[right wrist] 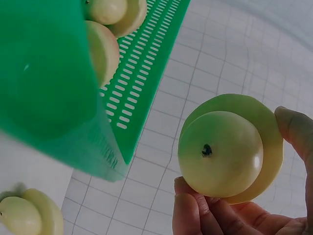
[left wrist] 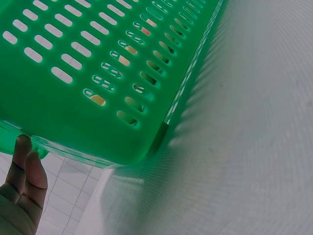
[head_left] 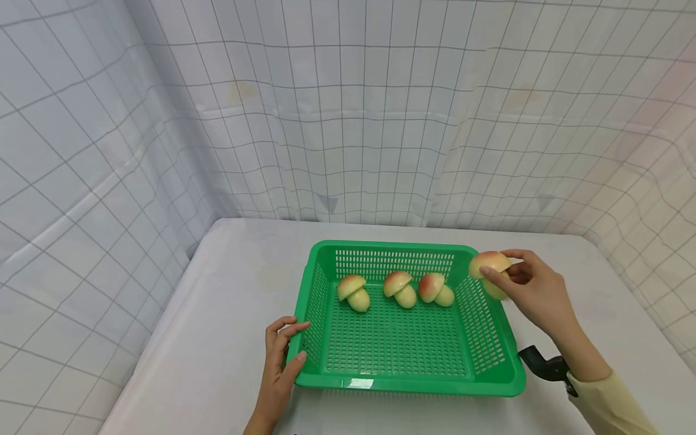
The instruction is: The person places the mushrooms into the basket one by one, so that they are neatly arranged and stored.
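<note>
This looks like a makeshift booth: grid-lined white sheets (head_left: 380, 133) enclose a white-covered table (head_left: 239, 278) on three sides.

I can read no text, label, brand, number or sign over my feed, either on the green basket (head_left: 429, 386) or on anything inside, beside or behind it.

White-covered table (head_left: 217, 302), 1 green basket (head_left: 408, 386) on it, 1 mushroom (right wrist: 22, 218) lying outside the basket
</note>
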`<state>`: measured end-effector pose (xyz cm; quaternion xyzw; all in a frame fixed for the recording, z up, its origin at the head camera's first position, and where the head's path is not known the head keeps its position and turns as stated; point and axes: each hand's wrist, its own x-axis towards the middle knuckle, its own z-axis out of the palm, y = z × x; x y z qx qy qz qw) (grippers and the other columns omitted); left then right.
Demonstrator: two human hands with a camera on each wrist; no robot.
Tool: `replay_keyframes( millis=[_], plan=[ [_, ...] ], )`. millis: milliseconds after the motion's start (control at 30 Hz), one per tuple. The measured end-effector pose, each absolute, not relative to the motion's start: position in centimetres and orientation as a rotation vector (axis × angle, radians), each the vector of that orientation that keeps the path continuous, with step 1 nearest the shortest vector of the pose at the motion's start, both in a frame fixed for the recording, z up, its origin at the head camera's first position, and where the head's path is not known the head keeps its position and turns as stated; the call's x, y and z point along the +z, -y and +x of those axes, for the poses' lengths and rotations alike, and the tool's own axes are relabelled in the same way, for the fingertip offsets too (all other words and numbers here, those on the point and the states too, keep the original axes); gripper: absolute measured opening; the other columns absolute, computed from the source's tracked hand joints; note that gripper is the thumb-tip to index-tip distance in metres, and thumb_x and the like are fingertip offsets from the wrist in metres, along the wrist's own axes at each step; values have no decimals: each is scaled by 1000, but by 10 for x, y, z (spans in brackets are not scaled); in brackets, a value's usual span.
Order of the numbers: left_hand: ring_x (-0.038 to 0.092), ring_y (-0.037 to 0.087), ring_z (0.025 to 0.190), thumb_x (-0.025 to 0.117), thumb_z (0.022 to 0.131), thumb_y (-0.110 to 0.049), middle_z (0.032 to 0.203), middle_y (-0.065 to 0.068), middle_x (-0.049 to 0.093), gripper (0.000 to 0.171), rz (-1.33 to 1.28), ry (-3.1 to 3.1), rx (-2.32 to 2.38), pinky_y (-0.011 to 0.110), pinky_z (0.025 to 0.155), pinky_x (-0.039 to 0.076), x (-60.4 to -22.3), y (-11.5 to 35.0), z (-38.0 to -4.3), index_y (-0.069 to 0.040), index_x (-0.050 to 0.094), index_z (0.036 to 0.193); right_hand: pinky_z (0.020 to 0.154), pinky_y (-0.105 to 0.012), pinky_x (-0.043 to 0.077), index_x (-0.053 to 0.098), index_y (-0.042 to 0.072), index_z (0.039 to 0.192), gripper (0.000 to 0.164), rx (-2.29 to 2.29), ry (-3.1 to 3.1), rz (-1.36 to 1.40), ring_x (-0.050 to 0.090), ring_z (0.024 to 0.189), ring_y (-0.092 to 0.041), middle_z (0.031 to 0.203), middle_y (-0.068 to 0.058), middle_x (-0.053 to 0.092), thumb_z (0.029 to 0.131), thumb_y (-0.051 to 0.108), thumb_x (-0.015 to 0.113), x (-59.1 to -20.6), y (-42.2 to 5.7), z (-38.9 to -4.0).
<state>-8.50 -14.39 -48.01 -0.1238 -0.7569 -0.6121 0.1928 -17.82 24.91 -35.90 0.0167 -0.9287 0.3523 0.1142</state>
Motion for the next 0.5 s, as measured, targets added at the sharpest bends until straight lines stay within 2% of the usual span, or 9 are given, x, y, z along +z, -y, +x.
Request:
replay_keyframes(
  millis=[100,500],
  plan=[
    [29,14,122,44,89,1,134,7,26,40,-340,2127,-1715,15,95,24,-480,144,-85,-8,51,127,62,-27,48,53,11,122,56,1031,2723,113,61,86,-24,93,-11,65,82,49,62,-358,-241,-181],
    [29,14,122,44,89,1,134,7,26,39,-334,2139,-1710,16,95,24,-480,144,-86,-6,51,127,72,-35,47,52,18,120,55,1103,2805,301,61,87,-19,90,-2,66,79,54,63,-351,-212,-192]
  ],
)
